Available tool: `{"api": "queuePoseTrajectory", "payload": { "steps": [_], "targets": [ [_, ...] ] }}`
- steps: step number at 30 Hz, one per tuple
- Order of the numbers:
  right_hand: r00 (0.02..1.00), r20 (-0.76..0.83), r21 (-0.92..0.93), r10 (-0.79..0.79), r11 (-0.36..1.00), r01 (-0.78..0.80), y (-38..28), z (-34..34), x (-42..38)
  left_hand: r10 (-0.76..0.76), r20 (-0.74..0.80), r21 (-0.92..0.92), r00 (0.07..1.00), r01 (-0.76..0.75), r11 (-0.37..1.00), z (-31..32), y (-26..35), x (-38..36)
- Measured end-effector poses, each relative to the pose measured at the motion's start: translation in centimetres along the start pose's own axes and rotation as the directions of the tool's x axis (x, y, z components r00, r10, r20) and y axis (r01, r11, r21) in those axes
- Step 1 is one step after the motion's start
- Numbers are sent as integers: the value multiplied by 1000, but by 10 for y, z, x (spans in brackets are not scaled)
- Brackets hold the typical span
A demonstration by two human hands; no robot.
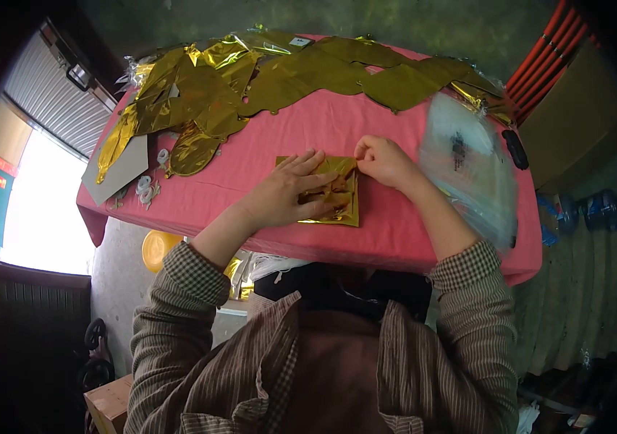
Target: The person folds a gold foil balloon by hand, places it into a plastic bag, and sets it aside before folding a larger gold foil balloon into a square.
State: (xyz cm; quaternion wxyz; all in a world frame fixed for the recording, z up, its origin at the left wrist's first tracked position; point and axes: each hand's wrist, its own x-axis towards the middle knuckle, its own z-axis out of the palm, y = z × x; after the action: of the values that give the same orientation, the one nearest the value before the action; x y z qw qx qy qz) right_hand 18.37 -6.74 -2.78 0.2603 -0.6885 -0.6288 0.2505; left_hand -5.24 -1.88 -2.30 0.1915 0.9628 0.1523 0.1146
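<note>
A square, flat packet of folded gold foil [348, 211] lies near the front edge of the pink-covered table [308, 126]. My left hand [290, 189] rests flat across it, fingers spread and pressing on its wrinkled surface. At the packet's upper right corner, my right hand [384, 160] is closed in a pinch on the edge. The fingertips of that hand are partly hidden by its curled fingers.
Flat gold foil balloons [308, 76] spread along the far side. Clear plastic bags [467, 166] lie at right beside a black object [515, 149]. White ribbon rolls [145, 189] and a grey card [116, 170] are at left. A yellow stool [160, 249] stands below.
</note>
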Motion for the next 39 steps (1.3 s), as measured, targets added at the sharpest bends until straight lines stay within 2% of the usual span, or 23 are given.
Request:
{"api": "queuePoseTrajectory", "payload": {
  "steps": [2, 3, 5, 6, 8, 9, 10, 13, 15, 19, 21, 23, 25, 26, 27, 28, 29, 31, 32, 34, 35, 39],
  "targets": [
    [998, 58, 175, 20, 984, -30, 0, -8, -7, 5, 11, 6, 1000, -5, 1000, -2, 0, -1],
    [998, 60, 173, 23, 984, -33, -2, -8, -10, 15, 24, 15, 1000, -15, 1000, -3, 0, 0],
    [953, -252, 93, -166, 976, 195, -8, -2, -18, 32, 8, -1, 999, -32, 999, -3, 0, -1],
    [954, -251, 93, -164, 977, 192, -10, 2, -20, 46, -9, -11, 999, -46, 999, -3, 0, -1],
    [800, -279, -180, -530, 848, 499, -15, 15, -25, 45, -8, -11, 999, -45, 999, -3, -1, -1],
    [872, -118, -173, -474, 875, 452, -20, 18, -30, 45, -5, -8, 999, -45, 999, -2, -2, -1],
    [875, -117, -170, -471, 877, 449, -21, 23, -35, 44, -1, -11, 999, -44, 999, 0, -4, -1],
    [937, 198, -343, -287, 876, 340, -22, 28, -43, 41, -24, -36, 999, -42, 998, 4, -8, -1],
    [935, 195, -371, -294, 861, 348, -18, 28, -46, 33, -18, 33, 999, -32, 999, 4, -4, -2],
    [941, 188, -487, -283, 805, 339, -19, 31, -53, 46, -40, 30, 998, -45, 999, 5, -2, -3],
    [945, 210, -540, -249, 777, 325, -24, 29, -55, 27, -9, 170, 1000, -25, 985, 3, 1, -4],
    [948, 224, -596, -224, 738, 315, -26, 28, -53, 10, -8, 194, 1000, -8, 981, 1, 4, -5],
    [939, 219, -473, -263, 814, 338, -18, 27, -51, -1, -15, 218, 1000, 5, 976, 2, 3, -5],
    [938, 217, -480, -269, 808, 343, -15, 22, -47, 2, -13, 212, 1000, 1, 977, 3, 2, -5],
    [955, 200, -257, -219, 929, 267, -12, 17, -40, 1, -10, 204, 1000, 1, 979, 4, 2, -5],
    [966, 198, -14, -166, 985, 172, -10, 15, -36, -5, -17, 208, 1000, 8, 978, 4, 1, -6],
    [964, 200, -14, -175, 983, 181, -18, 17, -35, -15, 2, 201, 1000, 14, 979, 4, 2, -5],
    [963, -70, -337, -262, 914, 225, -40, 27, -36, -26, 24, 200, 999, 21, 980, 3, 3, -5],
    [961, -72, -335, -266, 915, 227, -42, 35, -37, -11, 20, 221, 1000, 6, 975, 5, 0, -5],
    [914, -42, -333, -404, 868, 368, -40, 56, -38, 0, 14, 254, 1000, -4, 967, 7, -4, -6],
    [941, -6, -345, -338, 884, 316, -41, 60, -39, 4, 11, 235, 1000, -7, 972, 8, -4, -6],
    [946, -5, -340, -325, 890, 304, -40, 60, -40, 38, -18, 196, 999, -34, 980, 10, -7, -6]
  ]
}}
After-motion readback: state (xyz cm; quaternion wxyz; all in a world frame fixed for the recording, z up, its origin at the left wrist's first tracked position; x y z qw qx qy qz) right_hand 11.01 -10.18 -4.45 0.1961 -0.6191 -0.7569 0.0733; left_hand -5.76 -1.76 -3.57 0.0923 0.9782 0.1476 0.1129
